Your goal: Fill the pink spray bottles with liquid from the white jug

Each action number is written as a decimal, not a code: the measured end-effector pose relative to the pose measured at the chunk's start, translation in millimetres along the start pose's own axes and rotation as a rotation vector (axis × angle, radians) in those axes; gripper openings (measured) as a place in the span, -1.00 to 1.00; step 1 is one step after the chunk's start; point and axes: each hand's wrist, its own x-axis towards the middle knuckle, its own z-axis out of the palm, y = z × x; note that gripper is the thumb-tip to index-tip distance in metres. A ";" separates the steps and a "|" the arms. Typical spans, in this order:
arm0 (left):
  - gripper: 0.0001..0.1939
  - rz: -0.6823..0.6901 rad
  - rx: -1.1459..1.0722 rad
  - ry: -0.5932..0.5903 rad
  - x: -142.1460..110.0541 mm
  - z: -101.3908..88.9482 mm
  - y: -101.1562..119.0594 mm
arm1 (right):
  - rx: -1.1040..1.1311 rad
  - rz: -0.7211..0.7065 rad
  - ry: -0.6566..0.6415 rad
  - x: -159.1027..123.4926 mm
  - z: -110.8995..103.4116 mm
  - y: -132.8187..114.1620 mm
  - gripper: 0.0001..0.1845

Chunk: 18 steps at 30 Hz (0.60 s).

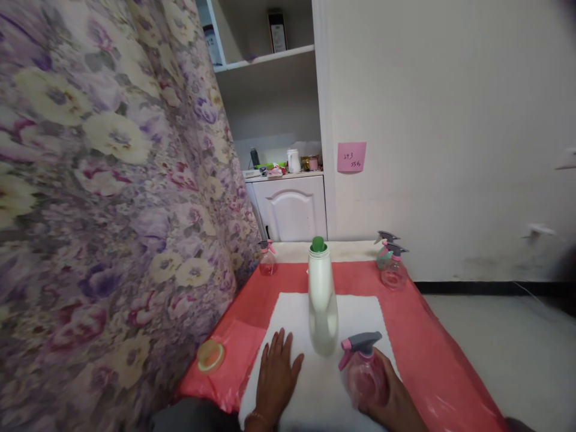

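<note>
My right hand [390, 393] is wrapped round a clear pink spray bottle [365, 379] with a grey and pink trigger head, at the right of a white cloth [310, 393]. Palm down on that cloth's left side lies my left hand [276, 371], fingers stretched out and nothing in them. Between and beyond the hands stands a tall pale-green plastic bottle [322, 312], upright, with a green piece in its open neck. The base of the spray bottle is partly hidden by my right fingers, so I cannot tell whether it touches the cloth.
A red plastic sheet [443, 366] covers the table. On it are a roll of tape [210, 356] at the left, a spray bottle [267, 259] at the back left and two more spray bottles [393, 273] at the back right. A floral curtain [121, 198] hangs close on the left.
</note>
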 end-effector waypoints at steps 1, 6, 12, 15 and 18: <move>-0.46 0.001 -0.002 -0.003 -0.1 -0.1 0.0 | 0.008 -0.010 -0.001 0.0 0.3 -0.1 -0.17; -0.47 -0.006 -0.013 0.006 -0.8 0.7 -0.2 | 0.005 -0.020 0.000 -0.2 1.2 -2.1 -0.18; -0.47 0.000 -0.014 0.021 -0.2 1.4 -0.9 | 0.002 -0.021 0.014 -0.1 0.7 -2.7 -0.18; -0.46 0.007 -0.017 0.021 -0.1 1.7 -1.5 | 0.032 -0.009 0.002 0.4 0.8 0.4 -0.17; -0.47 0.003 -0.025 0.026 -0.2 1.6 -1.1 | 0.059 -0.005 -0.004 0.6 0.9 1.5 -0.16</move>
